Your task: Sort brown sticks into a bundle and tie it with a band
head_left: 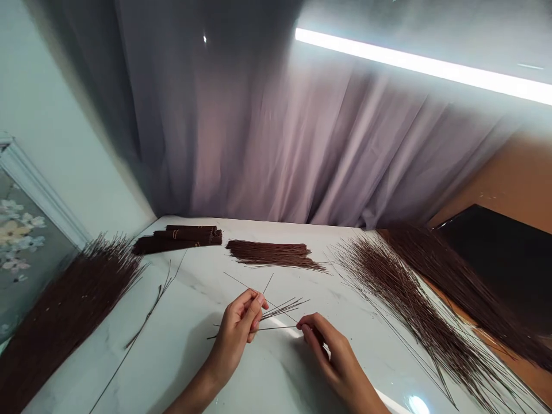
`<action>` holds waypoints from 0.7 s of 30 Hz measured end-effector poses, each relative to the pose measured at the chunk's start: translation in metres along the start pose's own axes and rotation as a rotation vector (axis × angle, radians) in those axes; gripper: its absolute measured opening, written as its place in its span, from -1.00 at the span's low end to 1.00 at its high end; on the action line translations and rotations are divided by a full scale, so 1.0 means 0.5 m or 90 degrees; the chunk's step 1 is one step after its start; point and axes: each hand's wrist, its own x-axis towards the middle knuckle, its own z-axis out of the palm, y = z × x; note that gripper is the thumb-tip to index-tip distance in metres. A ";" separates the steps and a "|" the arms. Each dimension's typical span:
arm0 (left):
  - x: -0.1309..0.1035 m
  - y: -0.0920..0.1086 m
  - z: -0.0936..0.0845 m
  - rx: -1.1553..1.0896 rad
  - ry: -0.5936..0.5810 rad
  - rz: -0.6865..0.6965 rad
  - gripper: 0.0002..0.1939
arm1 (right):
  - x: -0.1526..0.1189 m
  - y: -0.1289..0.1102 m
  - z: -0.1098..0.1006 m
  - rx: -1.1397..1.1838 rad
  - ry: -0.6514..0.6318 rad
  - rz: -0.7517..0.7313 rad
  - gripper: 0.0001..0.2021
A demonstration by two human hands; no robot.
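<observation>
My left hand is closed, thumb pressed against the fingers, around several thin dark brown sticks that fan out to the right. A single thin stick runs level from my left hand to my right hand, whose thumb and forefinger pinch its right end. Other thin sticks cross at slants above and behind the left fingers. Which of them the left hand grips and which lie on the table I cannot tell. Beyond the hands lies a neat row of cut sticks.
Tied stick bundles are stacked at the back left. A large pile of sticks lies left, near a few loose twigs. Another loose pile is right, with more dark strands beyond it. A curtain hangs behind.
</observation>
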 end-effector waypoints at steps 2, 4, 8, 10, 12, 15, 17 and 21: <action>-0.002 -0.001 0.000 0.008 -0.010 0.007 -0.62 | -0.004 -0.002 0.001 0.030 -0.015 0.028 -0.72; -0.006 0.002 -0.001 0.016 -0.014 0.012 -0.63 | -0.003 -0.002 -0.001 0.060 -0.048 0.059 -0.69; -0.032 0.015 0.005 0.036 -0.090 0.009 -0.64 | 0.049 -0.009 -0.039 0.094 -0.156 0.068 -0.64; -0.047 0.018 0.014 0.072 -0.198 0.004 -0.65 | 0.093 -0.025 -0.071 0.075 -0.199 0.019 -0.66; -0.053 0.014 0.023 0.124 -0.273 0.013 -0.65 | 0.120 -0.054 -0.096 -0.008 -0.163 -0.083 -0.70; -0.038 0.007 0.024 0.142 -0.242 0.022 -0.63 | 0.090 -0.092 -0.083 -0.176 -0.047 -0.268 -0.74; -0.022 0.009 0.014 0.102 -0.171 0.000 -0.63 | 0.033 -0.092 -0.046 -0.193 -0.021 -0.307 -0.75; -0.028 0.026 0.001 0.039 -0.142 -0.036 -0.66 | -0.022 -0.032 -0.005 -0.056 -0.116 -0.120 -0.78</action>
